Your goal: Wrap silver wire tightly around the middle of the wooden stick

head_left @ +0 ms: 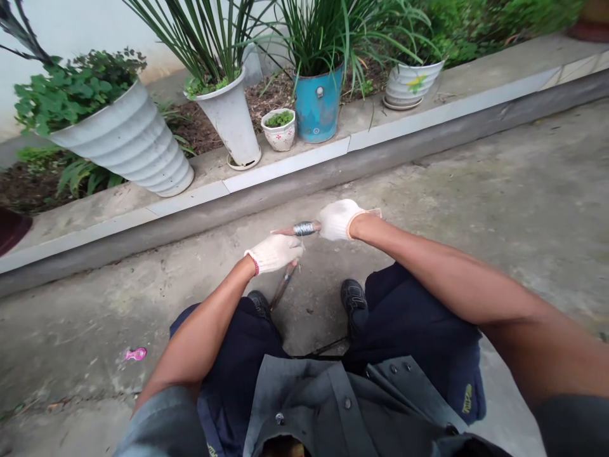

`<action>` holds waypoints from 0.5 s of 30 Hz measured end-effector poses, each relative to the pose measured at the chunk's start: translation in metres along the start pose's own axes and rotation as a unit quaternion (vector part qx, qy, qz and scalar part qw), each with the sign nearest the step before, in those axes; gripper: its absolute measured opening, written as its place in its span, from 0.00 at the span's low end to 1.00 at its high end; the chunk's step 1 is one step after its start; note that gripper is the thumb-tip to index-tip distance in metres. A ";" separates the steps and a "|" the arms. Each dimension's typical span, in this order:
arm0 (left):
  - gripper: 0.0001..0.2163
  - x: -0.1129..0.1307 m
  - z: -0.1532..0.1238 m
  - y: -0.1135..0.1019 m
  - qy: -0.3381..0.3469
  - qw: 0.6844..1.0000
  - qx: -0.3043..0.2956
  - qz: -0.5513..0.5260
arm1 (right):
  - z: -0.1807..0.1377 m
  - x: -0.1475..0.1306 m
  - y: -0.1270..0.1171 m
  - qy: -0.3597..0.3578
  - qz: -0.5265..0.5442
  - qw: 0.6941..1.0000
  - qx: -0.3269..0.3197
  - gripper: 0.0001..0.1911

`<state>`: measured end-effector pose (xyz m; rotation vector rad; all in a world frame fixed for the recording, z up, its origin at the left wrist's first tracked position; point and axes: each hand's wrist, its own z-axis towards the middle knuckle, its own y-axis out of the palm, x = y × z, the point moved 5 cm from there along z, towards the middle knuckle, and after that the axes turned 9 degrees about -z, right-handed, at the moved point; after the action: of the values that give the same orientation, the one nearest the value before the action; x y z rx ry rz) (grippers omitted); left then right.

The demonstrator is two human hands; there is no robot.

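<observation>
My right hand (pixel 339 220), in a white knitted glove, is closed on a wooden stick wound with silvery wire. The wire coil (pixel 303 228) lies just left of that hand, and the stick's bare end (pixel 284 231) points left, above my left hand. My left hand (pixel 276 252) wears a similar glove. Its fingers are curled at the top of a second, darker wooden stick (pixel 284 284), which slants down toward my left shoe. A thin strand shows by the left fingertips; whether they pinch it I cannot make out.
A low tiled ledge (pixel 285 166) crosses ahead, carrying a tall white pot (pixel 228 117), a small patterned pot (pixel 280 134), a blue bucket (pixel 318 105) and more plants. A pink object (pixel 136 354) lies on the concrete at left. My shoes (pixel 353 297) stand below my hands.
</observation>
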<state>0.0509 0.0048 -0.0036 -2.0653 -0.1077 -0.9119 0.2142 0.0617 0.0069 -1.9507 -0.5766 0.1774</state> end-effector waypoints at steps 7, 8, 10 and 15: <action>0.19 -0.005 0.002 -0.009 0.004 0.999 0.022 -0.026 | -0.008 0.010 -0.010 -0.108 0.088 0.988 0.064 0.26; 0.18 -0.007 0.003 -0.010 0.002 1.000 0.023 -0.017 | -0.011 0.011 -0.012 -0.127 0.114 0.983 0.066 0.26; 0.17 -0.012 0.006 -0.012 -0.007 1.000 0.027 0.001 | -0.020 0.013 -0.015 -0.154 0.180 0.970 0.051 0.26; 0.16 -0.022 0.010 -0.025 -0.028 0.998 0.048 0.040 | -0.047 0.012 -0.016 -0.214 0.260 0.939 -0.062 0.25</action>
<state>0.0310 0.0331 -0.0045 -1.9914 -0.0953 -0.7859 0.2373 0.0345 0.0437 -2.1674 -0.3352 0.9376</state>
